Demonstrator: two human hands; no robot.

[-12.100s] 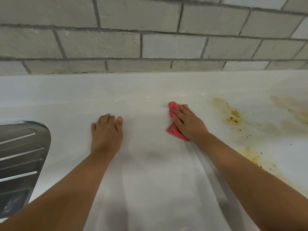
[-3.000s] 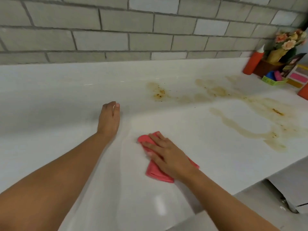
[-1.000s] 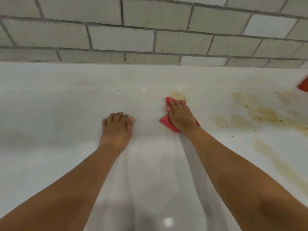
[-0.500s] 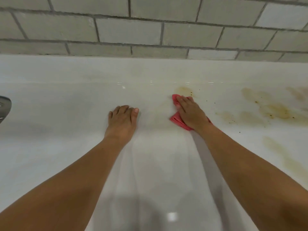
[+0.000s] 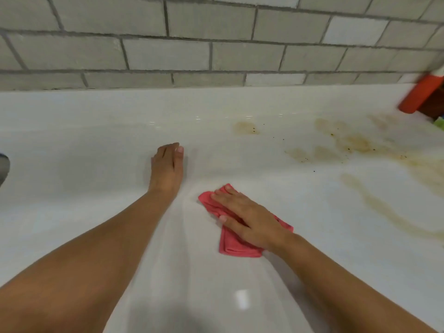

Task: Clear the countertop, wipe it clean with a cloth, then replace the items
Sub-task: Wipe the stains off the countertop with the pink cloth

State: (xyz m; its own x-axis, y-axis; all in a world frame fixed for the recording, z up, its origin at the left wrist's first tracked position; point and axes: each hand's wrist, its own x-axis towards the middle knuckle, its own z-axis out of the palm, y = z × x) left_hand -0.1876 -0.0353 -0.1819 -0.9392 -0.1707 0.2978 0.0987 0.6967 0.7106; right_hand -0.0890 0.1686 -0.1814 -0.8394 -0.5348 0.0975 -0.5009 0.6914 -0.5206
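Note:
A folded red cloth lies on the white countertop in the middle of the view. My right hand presses flat on the cloth with straight fingers pointing left and away. My left hand rests flat on the bare counter, to the left of and beyond the cloth. Brown stains with dark specks spread over the right part of the counter, and a small brown patch sits further back.
A grey tiled wall backs the counter. A red bottle stands at the far right edge beside a dark object and something green. A sliver of the steel sink shows at the left edge.
My right hand has dragged the red cloth back toward me, away from the small brown patch near the wall. My left hand stays planted on the counter. The view shifted right, showing the red bottle.

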